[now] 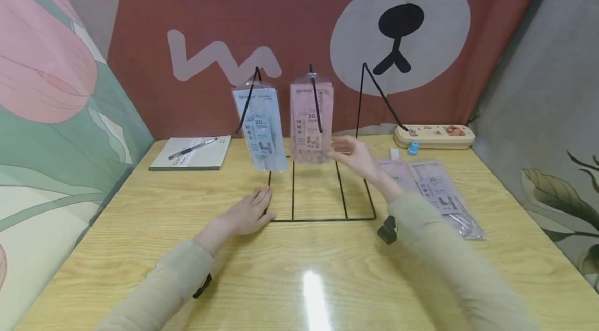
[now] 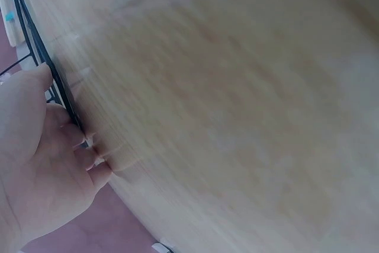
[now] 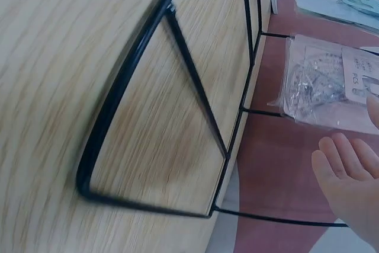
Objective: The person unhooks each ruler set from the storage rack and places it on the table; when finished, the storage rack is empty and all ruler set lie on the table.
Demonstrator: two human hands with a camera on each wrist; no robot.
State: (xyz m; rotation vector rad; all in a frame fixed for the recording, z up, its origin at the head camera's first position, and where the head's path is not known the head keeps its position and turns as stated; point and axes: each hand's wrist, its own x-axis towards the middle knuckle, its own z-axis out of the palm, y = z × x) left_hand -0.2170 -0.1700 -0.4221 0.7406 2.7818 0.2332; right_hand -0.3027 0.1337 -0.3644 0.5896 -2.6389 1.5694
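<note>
A black wire display rack [image 1: 323,220] stands on the wooden table. My left hand [image 1: 250,211] rests at the front left corner of its base, fingers extended over the wire. From the middle hook hangs a pink ruler-set packet [image 1: 304,105], printed with "20" and "4 PCS". Beside its lower right edge is my right hand [image 1: 357,157]; in the right wrist view its fingers [image 3: 331,158] are straight and apart from the packet, while the thumb is at its edge. A blue packet [image 1: 267,107] hangs tilted on the left hook. The right hook [image 1: 381,93] holds nothing.
More pink packets [image 1: 432,188] lie on the table at right, partly behind the right forearm. A pencil case [image 1: 440,137], a small blue object [image 1: 413,148] and a white piece [image 1: 394,154] are behind them. A notebook [image 1: 201,157] with a pen [image 1: 193,148] lies back left.
</note>
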